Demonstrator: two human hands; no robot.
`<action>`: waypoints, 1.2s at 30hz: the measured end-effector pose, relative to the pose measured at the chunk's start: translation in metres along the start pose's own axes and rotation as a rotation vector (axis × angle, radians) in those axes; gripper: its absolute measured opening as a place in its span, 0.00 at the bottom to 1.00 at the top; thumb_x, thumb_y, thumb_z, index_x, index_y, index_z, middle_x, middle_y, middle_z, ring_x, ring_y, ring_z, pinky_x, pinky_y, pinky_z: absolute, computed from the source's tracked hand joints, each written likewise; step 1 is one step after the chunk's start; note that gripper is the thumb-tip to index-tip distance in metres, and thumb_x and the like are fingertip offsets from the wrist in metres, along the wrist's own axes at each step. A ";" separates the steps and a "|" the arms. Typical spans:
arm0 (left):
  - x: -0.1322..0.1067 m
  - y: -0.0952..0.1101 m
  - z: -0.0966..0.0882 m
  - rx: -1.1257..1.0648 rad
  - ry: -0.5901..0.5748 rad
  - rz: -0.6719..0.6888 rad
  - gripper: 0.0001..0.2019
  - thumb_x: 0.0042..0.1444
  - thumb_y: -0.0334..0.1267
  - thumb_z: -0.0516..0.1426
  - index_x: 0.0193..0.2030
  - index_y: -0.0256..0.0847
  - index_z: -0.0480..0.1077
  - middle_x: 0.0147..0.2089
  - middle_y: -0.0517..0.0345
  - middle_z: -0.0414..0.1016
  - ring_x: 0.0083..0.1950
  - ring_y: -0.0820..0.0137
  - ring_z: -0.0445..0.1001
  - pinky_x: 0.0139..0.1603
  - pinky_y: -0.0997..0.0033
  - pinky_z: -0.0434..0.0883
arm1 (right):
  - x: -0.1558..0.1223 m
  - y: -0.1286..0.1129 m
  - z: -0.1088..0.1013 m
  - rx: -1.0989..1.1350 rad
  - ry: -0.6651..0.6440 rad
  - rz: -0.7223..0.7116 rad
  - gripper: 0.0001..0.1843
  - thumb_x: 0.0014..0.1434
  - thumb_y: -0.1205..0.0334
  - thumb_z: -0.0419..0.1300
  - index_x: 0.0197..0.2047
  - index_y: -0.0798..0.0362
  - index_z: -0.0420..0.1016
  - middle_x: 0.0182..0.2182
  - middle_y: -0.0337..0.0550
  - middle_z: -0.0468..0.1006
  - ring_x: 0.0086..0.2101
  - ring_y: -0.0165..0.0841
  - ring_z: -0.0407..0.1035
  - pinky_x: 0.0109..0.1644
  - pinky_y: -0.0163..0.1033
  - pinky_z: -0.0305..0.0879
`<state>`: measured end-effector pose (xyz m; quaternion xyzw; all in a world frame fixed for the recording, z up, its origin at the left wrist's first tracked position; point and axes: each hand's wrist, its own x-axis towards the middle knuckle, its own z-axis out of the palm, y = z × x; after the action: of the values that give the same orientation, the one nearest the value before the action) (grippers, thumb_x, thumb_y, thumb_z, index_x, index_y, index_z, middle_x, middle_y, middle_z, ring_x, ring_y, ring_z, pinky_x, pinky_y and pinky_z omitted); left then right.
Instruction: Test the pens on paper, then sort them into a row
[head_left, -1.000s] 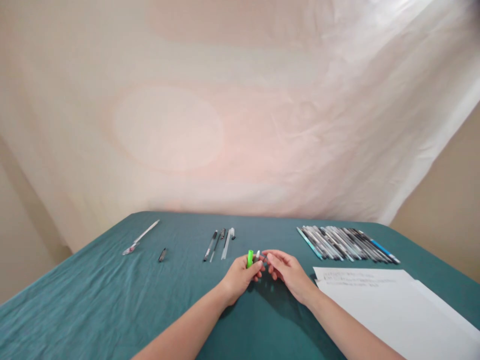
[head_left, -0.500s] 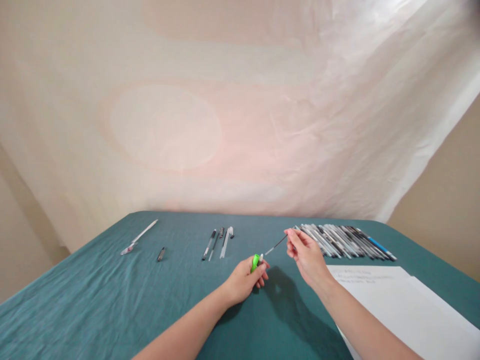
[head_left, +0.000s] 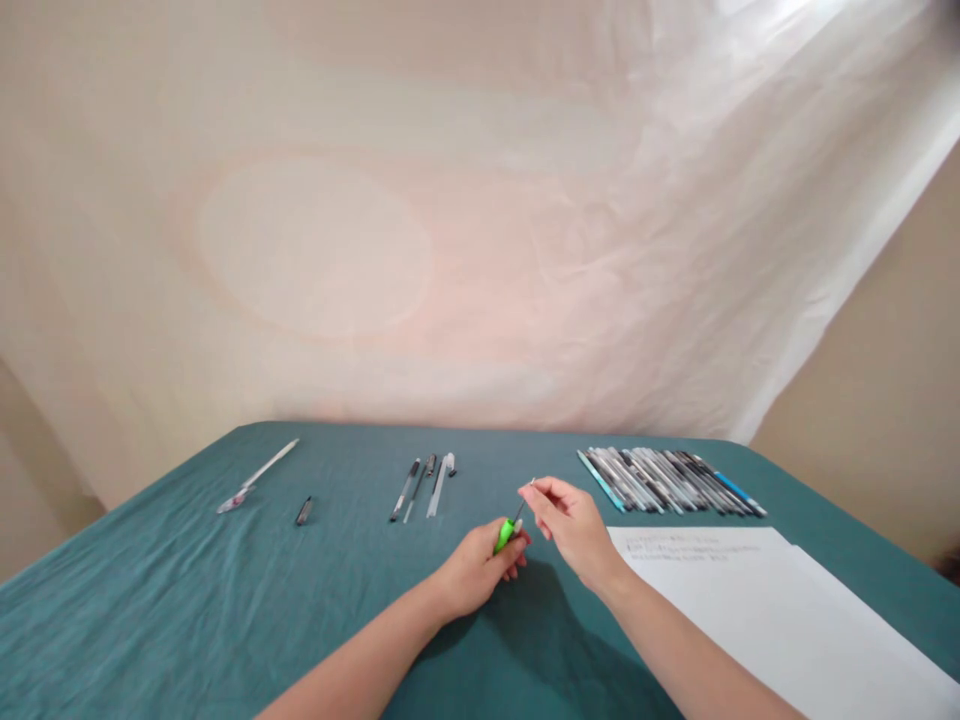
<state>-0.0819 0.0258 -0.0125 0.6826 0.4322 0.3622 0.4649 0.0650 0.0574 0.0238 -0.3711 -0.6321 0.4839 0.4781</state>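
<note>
My left hand (head_left: 474,572) is closed around a bright green pen barrel (head_left: 504,536) near the middle of the table. A small whitish tip (head_left: 518,525) shows beside the barrel in the same fingers; the rest of that piece is hidden. Pinched between thumb and fingertips of my right hand (head_left: 564,525) is a thin dark pen refill (head_left: 520,510). Its lower end meets the open top of the green barrel, and part of its length appears to be inside.
A row of several pens (head_left: 671,482) lies at the back right, above white paper sheets (head_left: 750,600) with writing. Pen parts (head_left: 424,488) lie at centre left. Farther left are a small dark cap (head_left: 304,511) and a long white stick-like item (head_left: 259,474).
My right hand has moved left and down, bringing the refill from beside the green barrel into its opening. Less of the refill shows now. The view has shifted slightly right.
</note>
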 end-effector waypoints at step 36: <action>-0.001 -0.005 -0.002 -0.044 -0.010 0.011 0.15 0.56 0.46 0.47 0.38 0.36 0.63 0.30 0.58 0.68 0.27 0.76 0.66 0.28 0.76 0.64 | 0.005 0.000 -0.004 0.050 0.126 -0.018 0.14 0.52 0.53 0.57 0.37 0.54 0.71 0.30 0.41 0.72 0.26 0.27 0.61 0.31 0.34 0.58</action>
<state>-0.0850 0.0267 -0.0167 0.6765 0.4179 0.3706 0.4800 0.0672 0.0626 0.0248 -0.3831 -0.5919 0.4710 0.5301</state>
